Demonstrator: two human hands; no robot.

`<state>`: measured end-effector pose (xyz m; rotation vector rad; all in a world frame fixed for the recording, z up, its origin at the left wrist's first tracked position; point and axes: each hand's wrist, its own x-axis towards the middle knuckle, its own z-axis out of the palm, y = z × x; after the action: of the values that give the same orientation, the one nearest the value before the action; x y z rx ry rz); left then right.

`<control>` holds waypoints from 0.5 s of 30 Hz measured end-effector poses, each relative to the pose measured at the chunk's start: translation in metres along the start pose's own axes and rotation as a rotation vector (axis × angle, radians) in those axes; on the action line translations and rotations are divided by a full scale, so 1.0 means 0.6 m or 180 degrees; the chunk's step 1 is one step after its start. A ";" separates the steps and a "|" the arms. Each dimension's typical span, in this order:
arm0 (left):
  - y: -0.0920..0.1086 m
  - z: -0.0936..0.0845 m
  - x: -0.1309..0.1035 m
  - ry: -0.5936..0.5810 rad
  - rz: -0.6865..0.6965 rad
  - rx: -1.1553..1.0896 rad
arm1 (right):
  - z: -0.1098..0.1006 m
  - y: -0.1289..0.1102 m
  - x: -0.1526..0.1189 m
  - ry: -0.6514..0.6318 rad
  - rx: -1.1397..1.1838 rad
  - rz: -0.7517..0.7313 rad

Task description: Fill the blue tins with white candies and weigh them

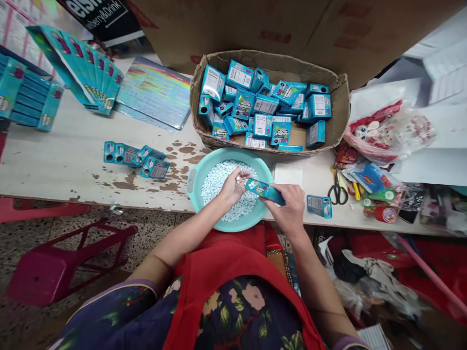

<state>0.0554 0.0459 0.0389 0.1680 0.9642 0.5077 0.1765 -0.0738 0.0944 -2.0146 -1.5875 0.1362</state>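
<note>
A mint-green basin (193,181) full of small pale candies (215,182) rests at the table's front edge. Over it, my right hand (292,204) grips a small blue candy box (268,190), tilted with one end toward my left hand. White pieces show at that end. My left hand (233,187) is palm up over the candies, its fingers curled around a few white pieces beside the box's end. Behind the basin is a cut-down cardboard carton (270,57) holding several blue boxes (261,125).
Several blue boxes (124,154) lie left of the basin, one box (319,206) to its right. Black scissors (337,193) and bagged items (386,131) are at the right. Silvery sheets (153,92) and display packs (32,97) stand at the back left; a pink stool (47,272) is below.
</note>
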 end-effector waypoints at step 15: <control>0.026 -0.045 -0.017 -0.0416 0.0241 0.1518 | 0.011 0.077 -0.053 0.0753 0.1963 0.1758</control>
<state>0.0236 0.0522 0.0368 0.6608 0.9400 0.3236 0.2044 -0.1074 0.0583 -1.8187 -0.6899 0.5068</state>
